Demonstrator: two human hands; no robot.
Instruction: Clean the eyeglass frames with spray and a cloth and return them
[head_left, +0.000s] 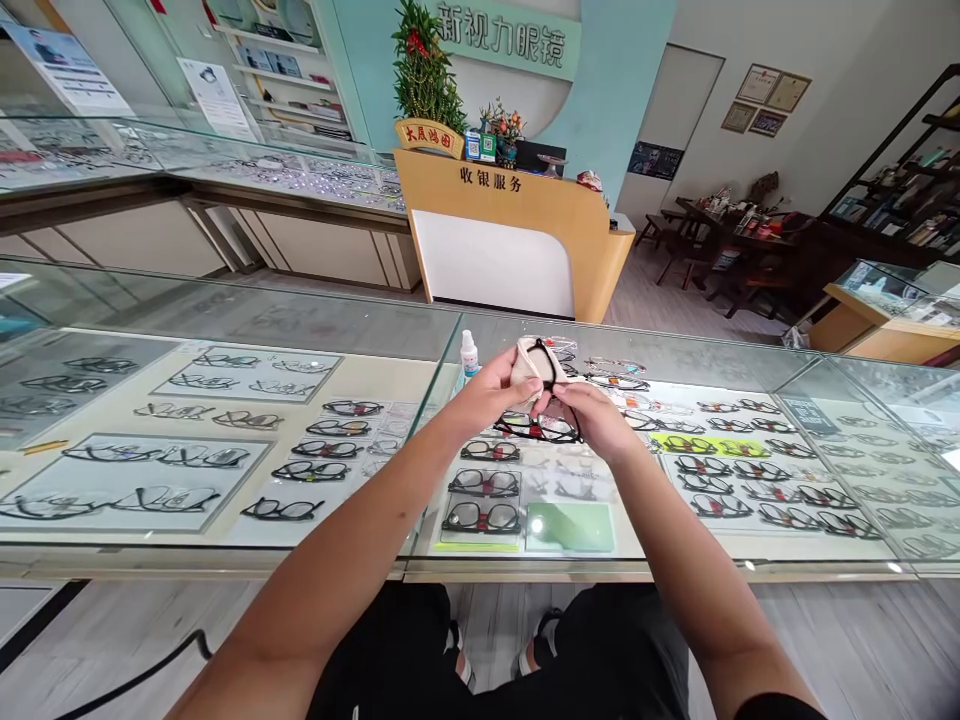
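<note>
- Nearest, at 6 o'clock from the black-rimmed eyeglasses (550,368) in hand, dark trousers (600,650) and sandals are seen over a grey floor (495,610).
- Beyond them, a glass counter (525,571) is spread from side to side, with spectacle frames laid out in it.
- Just off 6 o'clock, a flat pale green item (570,527) is seen; whether it is placed on or under the glass cannot be told.
- At 7 o'clock, dark display frames (480,517) are stacked in a column; at 4 o'clock, more rows (720,505) are set out.
- Over the counter, the eyeglasses are held up between both hands, one rim wrapped partly in a pale cloth (524,366).
- By the left hand (495,392) the cloth is gripped, with thumb and fingers closed narrowly on it.
- By the right hand (591,412) the eyeglasses are pinched, the fingers drawn close together.
- At 10 o'clock, a small white bottle (469,354) is stood upright.
- Farther, at 12 o'clock, a wooden desk (540,205) is topped by a leafy plant (427,80) towards 11.
- Farthest, at 12 o'clock, a pale green sign (502,36) is mounted on the wall.
</note>
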